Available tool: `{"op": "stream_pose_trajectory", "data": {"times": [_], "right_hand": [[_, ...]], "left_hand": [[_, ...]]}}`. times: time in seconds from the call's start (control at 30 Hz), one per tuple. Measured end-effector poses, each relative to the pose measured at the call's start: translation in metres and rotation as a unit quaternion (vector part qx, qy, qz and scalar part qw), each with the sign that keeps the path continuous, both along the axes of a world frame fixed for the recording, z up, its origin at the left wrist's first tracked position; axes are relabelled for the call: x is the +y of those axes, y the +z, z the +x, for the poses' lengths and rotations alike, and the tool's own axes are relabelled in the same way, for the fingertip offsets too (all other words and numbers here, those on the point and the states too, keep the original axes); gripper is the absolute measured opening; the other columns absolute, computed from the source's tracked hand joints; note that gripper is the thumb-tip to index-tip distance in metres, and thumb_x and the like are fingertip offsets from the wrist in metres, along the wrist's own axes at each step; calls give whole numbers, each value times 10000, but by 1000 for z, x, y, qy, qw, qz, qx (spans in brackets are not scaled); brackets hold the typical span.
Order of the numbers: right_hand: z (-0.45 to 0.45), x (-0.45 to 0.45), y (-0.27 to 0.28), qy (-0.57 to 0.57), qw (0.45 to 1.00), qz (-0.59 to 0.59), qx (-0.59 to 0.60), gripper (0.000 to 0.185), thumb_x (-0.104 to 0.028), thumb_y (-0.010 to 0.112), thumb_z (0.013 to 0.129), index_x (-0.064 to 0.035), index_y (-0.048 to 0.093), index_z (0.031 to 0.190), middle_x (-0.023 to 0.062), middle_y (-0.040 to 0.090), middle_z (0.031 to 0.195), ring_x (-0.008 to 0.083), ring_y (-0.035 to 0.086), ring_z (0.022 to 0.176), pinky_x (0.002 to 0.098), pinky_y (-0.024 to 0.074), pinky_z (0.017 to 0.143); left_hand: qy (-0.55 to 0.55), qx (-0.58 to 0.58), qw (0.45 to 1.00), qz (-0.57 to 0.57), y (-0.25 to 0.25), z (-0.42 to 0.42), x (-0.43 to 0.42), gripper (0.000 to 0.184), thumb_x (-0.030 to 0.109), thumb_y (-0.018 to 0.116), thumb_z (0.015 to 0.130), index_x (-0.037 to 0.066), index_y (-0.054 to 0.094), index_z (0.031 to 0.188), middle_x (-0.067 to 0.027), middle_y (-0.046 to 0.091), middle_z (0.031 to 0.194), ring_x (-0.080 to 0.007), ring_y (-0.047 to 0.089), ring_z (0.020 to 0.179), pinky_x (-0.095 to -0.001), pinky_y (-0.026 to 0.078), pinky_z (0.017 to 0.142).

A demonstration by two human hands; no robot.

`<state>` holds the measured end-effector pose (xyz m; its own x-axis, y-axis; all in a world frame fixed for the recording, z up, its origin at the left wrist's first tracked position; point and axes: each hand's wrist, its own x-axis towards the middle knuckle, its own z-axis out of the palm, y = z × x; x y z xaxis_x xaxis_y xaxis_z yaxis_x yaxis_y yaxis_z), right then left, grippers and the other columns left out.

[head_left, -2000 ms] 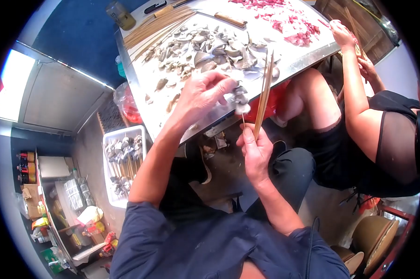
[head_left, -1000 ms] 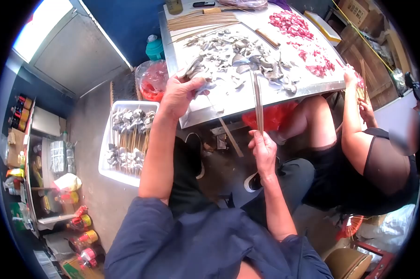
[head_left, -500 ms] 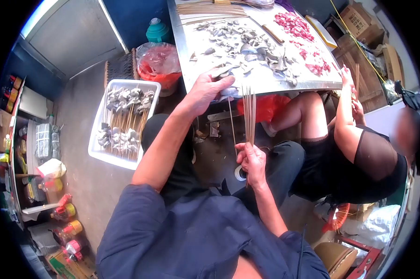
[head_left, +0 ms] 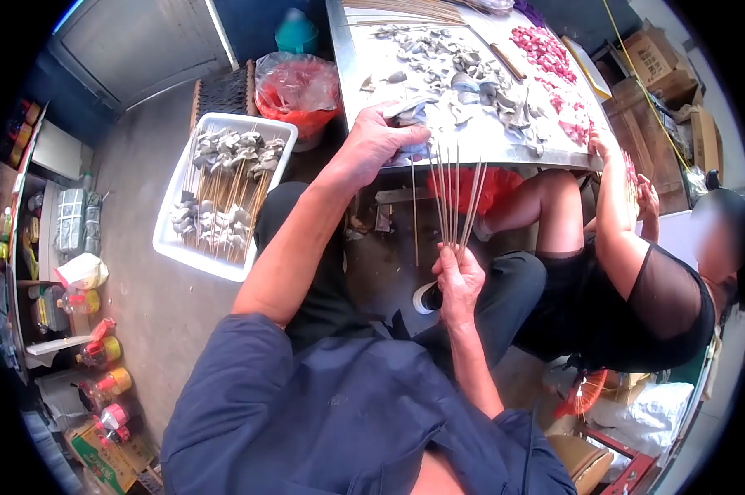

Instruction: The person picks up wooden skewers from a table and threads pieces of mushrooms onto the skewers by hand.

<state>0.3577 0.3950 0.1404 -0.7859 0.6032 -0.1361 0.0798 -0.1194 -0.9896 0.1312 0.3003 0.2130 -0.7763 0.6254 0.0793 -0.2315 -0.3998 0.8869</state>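
My left hand (head_left: 369,145) is closed on grey meat pieces (head_left: 411,110) at the table's near left edge. A single skewer (head_left: 415,216) hangs down from beneath these pieces. Lower and to the right, my right hand (head_left: 460,279) grips a fanned bunch of thin skewers (head_left: 452,194), points up. A pile of grey pieces (head_left: 463,82) lies on the white table (head_left: 546,153). To the left, a white tray (head_left: 166,235) on the floor holds skewers loaded with grey pieces (head_left: 233,149).
On the right sits a co-worker (head_left: 620,272), hands near red meat (head_left: 566,107) at the table corner. A knife (head_left: 507,61) and loose skewers (head_left: 405,10) lie on the table. A red-lined bucket (head_left: 298,91) stands left of it; bottles (head_left: 112,381) stand at lower left.
My left hand has carried the grey pieces and single skewer upward, and that skewer is now apart from my right hand. The bunch in my right hand has fanned out. The view has shifted.
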Motion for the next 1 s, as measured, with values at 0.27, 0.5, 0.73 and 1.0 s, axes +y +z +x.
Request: {"op": "stream_pose_trajectory", "data": {"times": [0.27,0.5,0.73,1.0], "right_hand": [[4,-1,1,-19,998,57,22,62,-75,600,912,-18,602,935,-7,588,750,50,516,651,199,435,618],[9,2,7,-28,999,6,16,78,-86,611,903,-36,551,895,-11,586,700,26,483,584,173,380,532],[6,3,-2,-22,1000,-14,-6,144,-135,681,867,-69,555,843,-15,573,652,23,430,494,175,332,452],[12,4,-5,-22,996,-85,23,104,-124,627,906,-47,566,873,14,558,649,18,364,446,169,267,413]], "left_hand": [[-8,-12,1000,10,-4,-4,4,381,37,725,790,3,601,1149,-58,684,915,-102,656,720,-226,548,511],[-18,6,1000,0,-13,-8,8,389,26,712,803,-8,590,1171,-64,676,975,-118,661,796,-251,572,617],[-30,-12,999,13,-11,-3,9,326,19,724,787,-29,622,1093,-65,675,959,-110,640,815,-250,547,722],[-35,-52,997,-38,-7,-11,2,453,-20,675,812,-12,527,1241,-112,654,1077,-202,672,915,-331,598,728]]}}
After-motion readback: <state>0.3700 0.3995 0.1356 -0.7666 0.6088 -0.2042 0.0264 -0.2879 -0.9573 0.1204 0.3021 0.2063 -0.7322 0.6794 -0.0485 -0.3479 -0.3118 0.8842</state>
